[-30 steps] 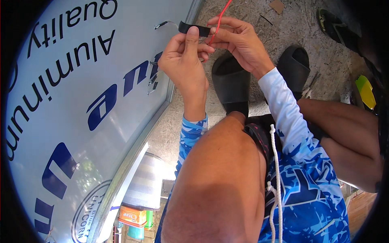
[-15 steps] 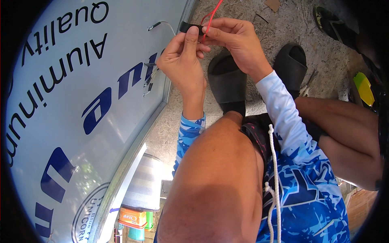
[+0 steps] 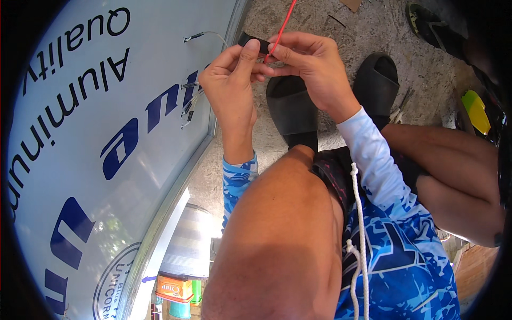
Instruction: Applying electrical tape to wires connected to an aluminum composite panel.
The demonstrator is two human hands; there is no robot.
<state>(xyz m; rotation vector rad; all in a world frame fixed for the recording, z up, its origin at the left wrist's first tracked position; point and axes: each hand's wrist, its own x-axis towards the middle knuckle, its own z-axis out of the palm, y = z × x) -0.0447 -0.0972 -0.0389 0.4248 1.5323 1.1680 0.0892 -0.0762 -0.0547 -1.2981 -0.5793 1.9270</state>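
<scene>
On the rough grey concrete floor [image 3: 426,74], a flat brown scrap [image 3: 351,5] lies at one o'clock, near a thin black strip [image 3: 337,21]. A dark flip-flop with a patterned sole [image 3: 421,17] shows toward two; a bright yellow-green, smooth-faced object [image 3: 476,112] sits near three. Toward seven are a grey-and-white striped, round-sided object [image 3: 184,242], an orange container [image 3: 173,288] and a teal container [image 3: 180,310].
</scene>
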